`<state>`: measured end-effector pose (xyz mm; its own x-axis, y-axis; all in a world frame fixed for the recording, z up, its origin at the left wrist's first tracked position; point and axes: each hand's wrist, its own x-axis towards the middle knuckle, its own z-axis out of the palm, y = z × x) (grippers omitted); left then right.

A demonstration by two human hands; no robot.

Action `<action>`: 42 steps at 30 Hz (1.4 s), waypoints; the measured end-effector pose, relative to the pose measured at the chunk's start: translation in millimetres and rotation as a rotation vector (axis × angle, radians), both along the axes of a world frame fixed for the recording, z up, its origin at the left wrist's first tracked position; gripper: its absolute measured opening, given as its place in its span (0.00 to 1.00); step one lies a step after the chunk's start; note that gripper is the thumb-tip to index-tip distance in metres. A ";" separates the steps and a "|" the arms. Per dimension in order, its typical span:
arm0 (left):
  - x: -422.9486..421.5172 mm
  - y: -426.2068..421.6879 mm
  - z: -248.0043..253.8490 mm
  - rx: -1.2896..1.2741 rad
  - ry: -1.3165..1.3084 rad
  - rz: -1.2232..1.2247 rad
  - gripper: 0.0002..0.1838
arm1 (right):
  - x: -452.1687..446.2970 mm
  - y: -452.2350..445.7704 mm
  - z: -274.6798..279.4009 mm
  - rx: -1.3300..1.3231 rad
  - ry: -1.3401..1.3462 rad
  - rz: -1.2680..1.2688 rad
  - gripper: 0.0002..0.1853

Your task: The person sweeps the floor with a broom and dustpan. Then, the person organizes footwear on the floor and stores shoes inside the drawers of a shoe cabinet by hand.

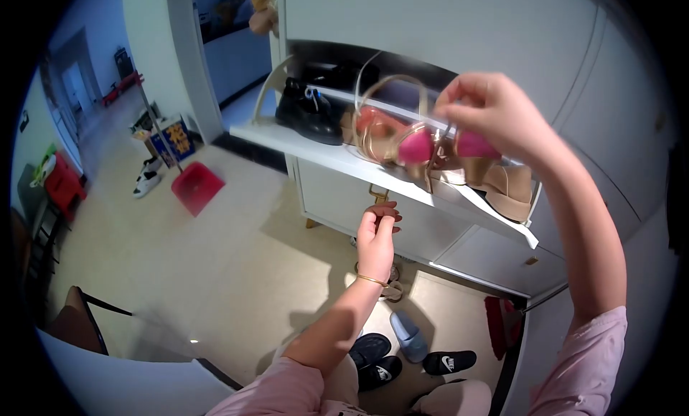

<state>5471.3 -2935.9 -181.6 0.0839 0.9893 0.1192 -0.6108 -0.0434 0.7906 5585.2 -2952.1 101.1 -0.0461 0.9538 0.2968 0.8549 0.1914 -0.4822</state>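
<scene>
My right hand (482, 109) is closed in a pinch on the thin straps of a pair of strappy sandals (416, 147) with gold straps and bright pink insoles. The sandals hang over the front of an open tilt-out shoe rack (326, 152) and are partly blurred. Below the rack's edge, my left hand (378, 233) is empty with its fingers loosely bent, beside a gold cabinet handle (378, 193). On the rack, a black lace-up shoe (308, 113) sits at the left and a beige shoe (508, 190) at the right.
Slippers lie by my feet, among them a blue-grey slipper (409, 337) and a black slide (450, 362). A red dustpan (197, 188) stands on the floor at left near white sneakers (147, 180). A red broom (502, 326) leans at lower right.
</scene>
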 end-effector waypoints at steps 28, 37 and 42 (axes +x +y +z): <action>4.5 -8.7 6.9 0.049 0.028 0.020 0.06 | 20.3 30.7 -66.7 0.169 -0.216 0.136 0.16; 9.1 -9.6 4.0 0.074 -0.004 0.005 0.08 | 24.8 29.9 -52.9 0.026 -0.090 0.113 0.13; 3.0 -8.1 8.9 0.054 -0.031 0.000 0.10 | 41.8 -23.6 -2.8 -0.078 -0.495 -0.120 0.14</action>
<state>5474.3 -2943.9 -172.7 0.0791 0.9814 0.1750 -0.6352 -0.0857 0.7676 5627.0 -2975.7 98.2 -0.0523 0.9795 0.1945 0.9980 0.0579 -0.0234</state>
